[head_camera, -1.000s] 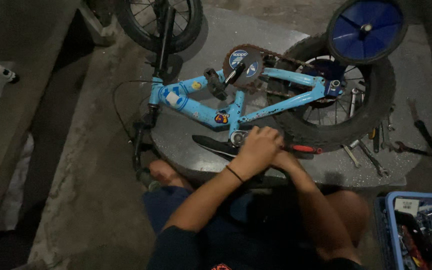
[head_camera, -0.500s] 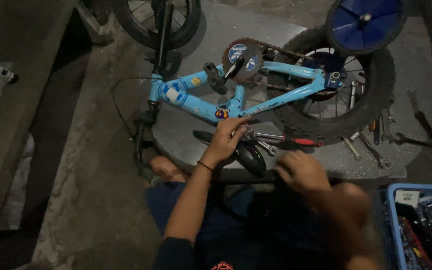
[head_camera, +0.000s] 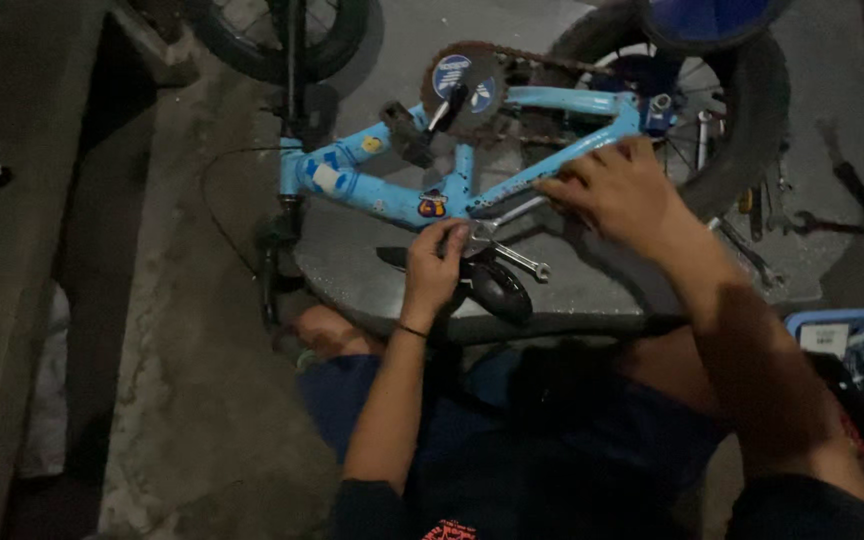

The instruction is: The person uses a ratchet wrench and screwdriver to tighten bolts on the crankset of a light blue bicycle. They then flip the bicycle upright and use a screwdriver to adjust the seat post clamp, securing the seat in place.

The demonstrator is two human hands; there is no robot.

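Left hand [head_camera: 434, 268] pinching wrench [head_camera: 505, 250] by black saddle [head_camera: 492, 288]; right hand [head_camera: 617, 190] spread on blue frame [head_camera: 372, 190]; round blue label on chainring [head_camera: 460, 78].

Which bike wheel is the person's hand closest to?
The rear wheel at upper right, the one by the chain: the right hand rests on the blue frame beside it. The front wheel at upper left has no hand near.

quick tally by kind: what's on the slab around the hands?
Bike: 1
Black saddle, at the left hand: 1
Wrench by the saddle: 1
Blue bin, right edge: 1
Right hand lies on the bike frame.
Total: 4. The dark tools by the rear wheel are too dim to count.
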